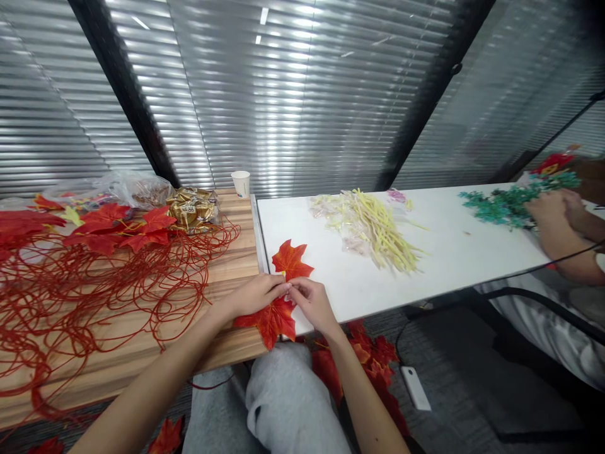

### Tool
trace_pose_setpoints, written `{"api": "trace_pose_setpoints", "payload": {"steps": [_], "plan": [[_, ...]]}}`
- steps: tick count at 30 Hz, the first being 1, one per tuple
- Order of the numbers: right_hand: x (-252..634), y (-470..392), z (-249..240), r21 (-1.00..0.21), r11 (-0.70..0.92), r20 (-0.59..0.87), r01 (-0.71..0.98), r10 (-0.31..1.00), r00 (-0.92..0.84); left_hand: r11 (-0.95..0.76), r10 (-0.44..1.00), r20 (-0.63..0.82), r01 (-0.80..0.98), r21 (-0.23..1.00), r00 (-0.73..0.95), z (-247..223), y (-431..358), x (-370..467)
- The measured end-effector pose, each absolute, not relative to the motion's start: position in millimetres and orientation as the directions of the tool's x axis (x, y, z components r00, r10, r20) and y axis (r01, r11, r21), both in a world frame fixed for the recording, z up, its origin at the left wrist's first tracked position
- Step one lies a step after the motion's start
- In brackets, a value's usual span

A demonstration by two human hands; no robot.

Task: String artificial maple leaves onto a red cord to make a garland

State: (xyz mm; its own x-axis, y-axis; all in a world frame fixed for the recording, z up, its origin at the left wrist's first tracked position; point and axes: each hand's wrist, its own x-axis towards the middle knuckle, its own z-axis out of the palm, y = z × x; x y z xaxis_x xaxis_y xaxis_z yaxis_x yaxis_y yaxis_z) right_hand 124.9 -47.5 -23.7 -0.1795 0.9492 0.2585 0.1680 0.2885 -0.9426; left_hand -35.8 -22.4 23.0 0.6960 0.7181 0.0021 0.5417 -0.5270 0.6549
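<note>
Paper cup (241, 184) beyond left fingers (280, 290), contents can't tell. Both hands' fingers pinched together between red leaves (278, 318), whatever's pinched is hidden.

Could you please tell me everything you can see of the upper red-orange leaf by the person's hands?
The upper leaf is maple-shaped, bright red-orange, with pointed lobes, and looks artificial. It is spread open over the white table, near the metal strip, its base toward the person. A small yellow bit shows at that base, where the left hand and right hand meet; their fingers hide the stem area, so their exact grip is unclear.
</note>
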Motion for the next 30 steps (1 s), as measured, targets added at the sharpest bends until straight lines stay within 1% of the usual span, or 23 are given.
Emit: {"api": "trace_pose_setpoints", "payload": {"steps": [8,30], "plan": [[125.0,-47.6,-23.4,-0.939,0.29,0.258,0.183,0.95,-0.178,-0.517,0.722,-0.002,0.541,0.664,0.692,22.6,-22.5,-35.6],[124.9,-47.3,-24.2,-0.935,0.302,0.27,0.184,0.946,-0.18,-0.531,0.725,-0.006,0.564,0.632,0.689,23.7,-23.0,-35.6]]}}
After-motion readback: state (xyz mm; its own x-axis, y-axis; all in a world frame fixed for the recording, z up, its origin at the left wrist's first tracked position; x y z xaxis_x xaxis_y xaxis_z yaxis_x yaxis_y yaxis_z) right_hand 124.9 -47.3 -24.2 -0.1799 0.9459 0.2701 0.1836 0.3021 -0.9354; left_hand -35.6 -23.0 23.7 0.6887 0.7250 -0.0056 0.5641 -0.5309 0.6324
